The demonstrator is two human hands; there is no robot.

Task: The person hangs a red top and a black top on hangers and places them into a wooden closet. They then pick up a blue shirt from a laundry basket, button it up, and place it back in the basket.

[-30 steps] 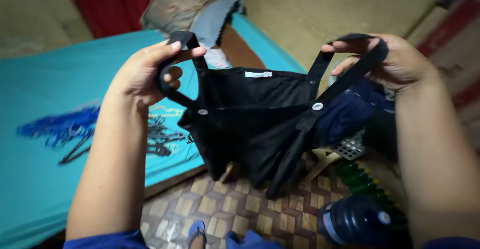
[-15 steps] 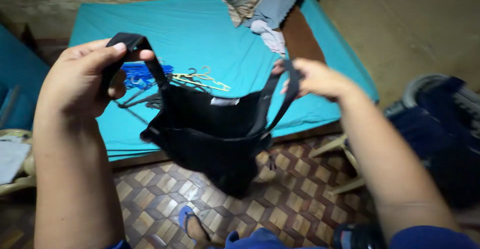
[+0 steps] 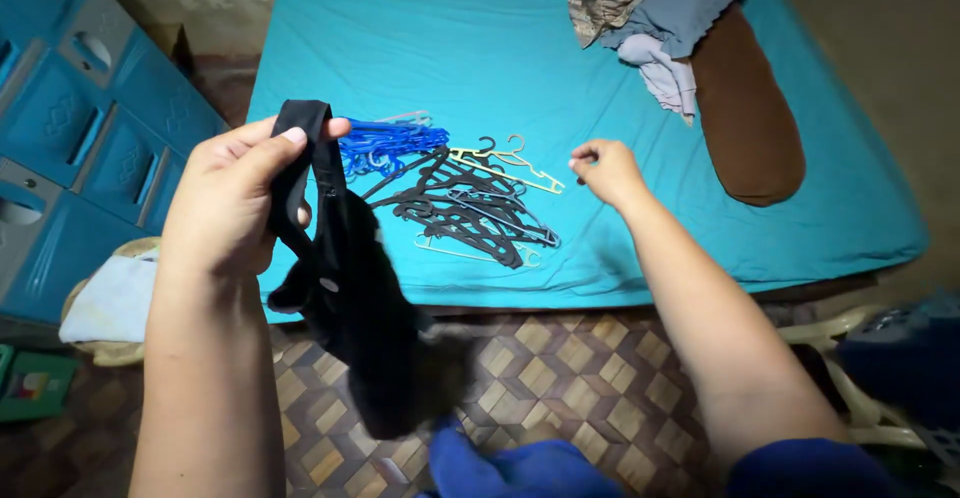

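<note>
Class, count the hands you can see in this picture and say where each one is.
2. The left hand holds up a black garment; the right hand reaches over the hangers on the bed.

The left hand (image 3: 240, 198) is raised at the left of the view, forearm rising almost straight up from the bottom edge, back of the hand toward the camera, thumb pressed along the top against the curled fingers in a closed pinch. The right arm stretches forward and away, its forearm running diagonally from the lower right, bare up to a blue sleeve at the bottom edge. The right hand (image 3: 603, 169) is out ahead, fingers loosely curled with the tips drawn together, gripping nothing, knuckles up
</note>
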